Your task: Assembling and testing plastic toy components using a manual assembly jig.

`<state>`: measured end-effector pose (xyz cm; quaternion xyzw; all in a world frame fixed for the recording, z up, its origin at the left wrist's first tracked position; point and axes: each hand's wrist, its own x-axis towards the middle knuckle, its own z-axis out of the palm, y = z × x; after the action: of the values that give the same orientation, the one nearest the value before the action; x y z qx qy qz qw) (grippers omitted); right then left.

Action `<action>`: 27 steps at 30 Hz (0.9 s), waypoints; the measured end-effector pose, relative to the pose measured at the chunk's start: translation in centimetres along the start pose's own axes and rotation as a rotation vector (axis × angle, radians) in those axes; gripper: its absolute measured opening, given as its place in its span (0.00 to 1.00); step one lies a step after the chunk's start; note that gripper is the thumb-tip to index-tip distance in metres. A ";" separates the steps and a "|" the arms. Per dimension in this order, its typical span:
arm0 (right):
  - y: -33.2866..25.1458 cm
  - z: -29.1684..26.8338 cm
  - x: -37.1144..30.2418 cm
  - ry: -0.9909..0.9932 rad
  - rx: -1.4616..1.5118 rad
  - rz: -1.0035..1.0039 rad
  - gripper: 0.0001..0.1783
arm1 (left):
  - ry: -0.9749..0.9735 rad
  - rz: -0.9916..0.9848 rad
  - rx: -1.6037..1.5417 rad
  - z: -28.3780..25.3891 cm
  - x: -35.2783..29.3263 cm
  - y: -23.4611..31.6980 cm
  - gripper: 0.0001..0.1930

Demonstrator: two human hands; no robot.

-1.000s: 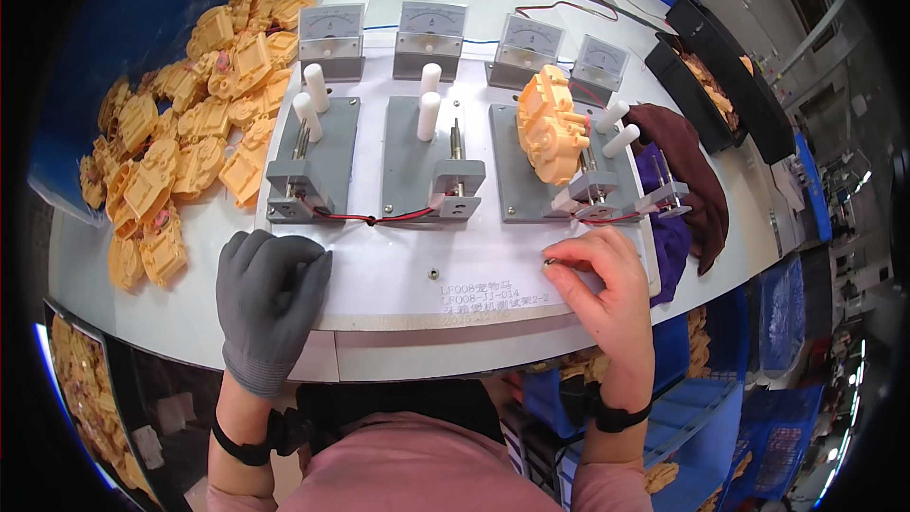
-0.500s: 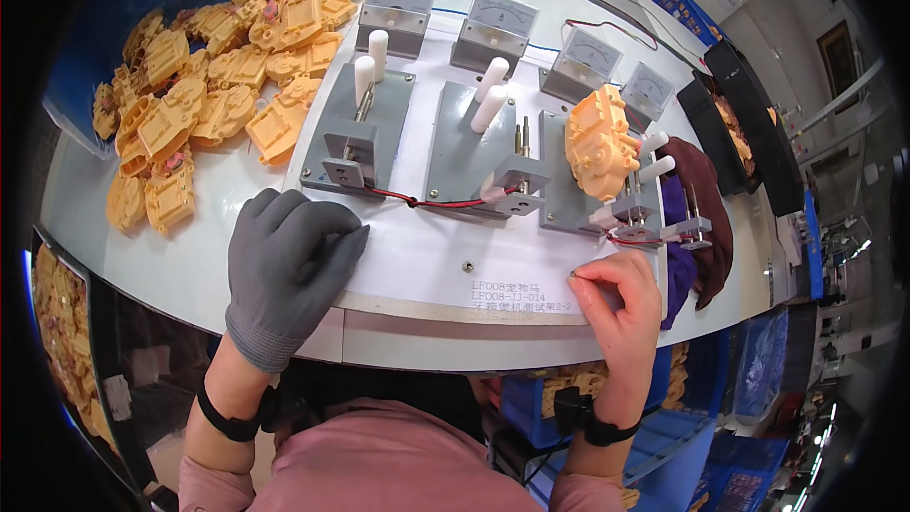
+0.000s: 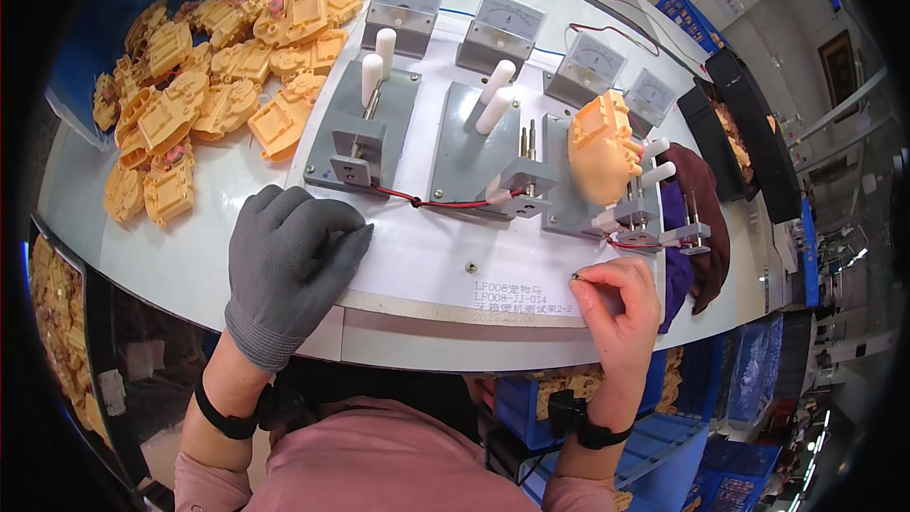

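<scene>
The left hand [image 3: 289, 261], in a grey glove, lies flat and open on the white desk [image 3: 417, 256], holding nothing, seemingly braced there for support. The bare right hand [image 3: 616, 308] pinches a tiny dark piece [image 3: 574, 276] between thumb and forefinger at the desk's near edge, just below the grey test stands [image 3: 474, 147], where an orange plastic part [image 3: 599, 147] sits clamped.

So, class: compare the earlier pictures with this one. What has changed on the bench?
Little moved: the bare right hand drew slightly back from the right-hand fixture, fingertips pinched on a tiny dark part. The gloved left hand stays flat on the table, and the orange housing stays put.
</scene>
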<state>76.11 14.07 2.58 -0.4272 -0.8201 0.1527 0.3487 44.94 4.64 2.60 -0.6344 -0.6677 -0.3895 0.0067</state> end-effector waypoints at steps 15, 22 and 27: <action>0.2 0.9 1.4 0.204 0.533 0.091 0.25 | -0.027 0.055 -0.013 -0.3 0.1 -0.1 0.05; -0.2 1.8 1.0 0.361 0.495 0.115 0.20 | -0.135 0.090 -0.102 -3.6 0.7 3.4 0.07; -0.2 0.8 0.6 0.266 0.520 0.125 0.07 | -0.127 0.146 -0.114 -3.0 0.1 5.9 0.08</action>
<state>75.19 14.48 2.33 -0.3895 -0.6728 0.3214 0.5407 48.47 2.49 7.69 -0.7043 -0.5953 -0.3843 -0.0434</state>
